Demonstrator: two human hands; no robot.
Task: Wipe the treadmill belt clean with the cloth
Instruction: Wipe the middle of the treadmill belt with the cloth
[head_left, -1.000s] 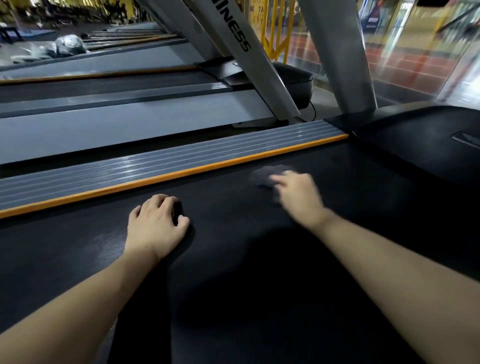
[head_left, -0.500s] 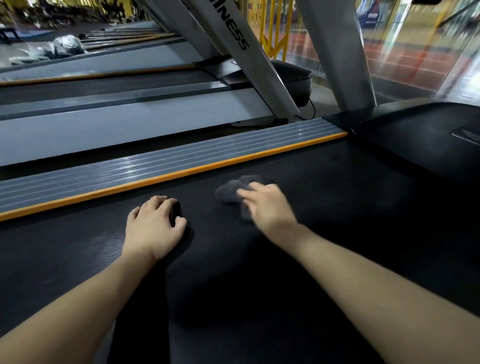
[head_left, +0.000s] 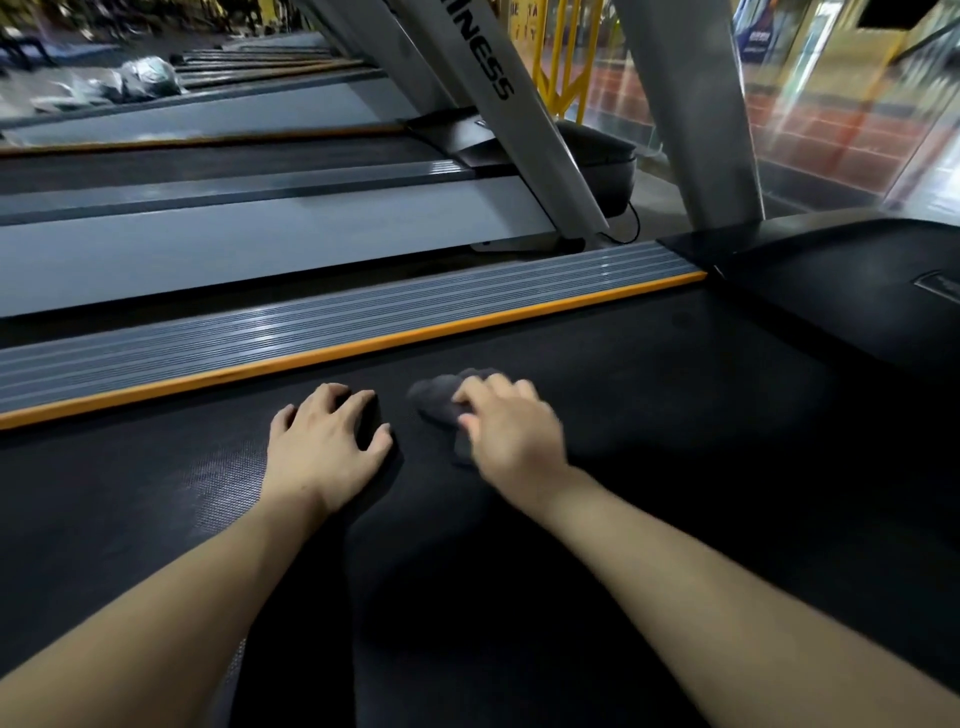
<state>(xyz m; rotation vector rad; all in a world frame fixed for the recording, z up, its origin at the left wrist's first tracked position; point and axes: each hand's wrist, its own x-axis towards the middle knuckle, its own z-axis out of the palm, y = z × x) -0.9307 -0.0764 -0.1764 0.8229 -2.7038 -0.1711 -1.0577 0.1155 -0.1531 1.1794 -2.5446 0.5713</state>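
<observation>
Right hand (head_left: 511, 434), motion-blurred, presses a crumpled dark grey cloth (head_left: 441, 400) onto the black treadmill belt (head_left: 675, 441), fingers curled over it. Left hand (head_left: 324, 441) rests palm-down on the belt just beside, fingers loosely bent, holding nothing. Orange-edged side rail (head_left: 332, 332) lies beyond both.

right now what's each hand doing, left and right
Left hand: open, fingers loosely bent, resting on the treadmill belt, holding nothing.
Right hand: on the dark cloth, pressing it to the belt; grip blurred, cannot tell.
</observation>
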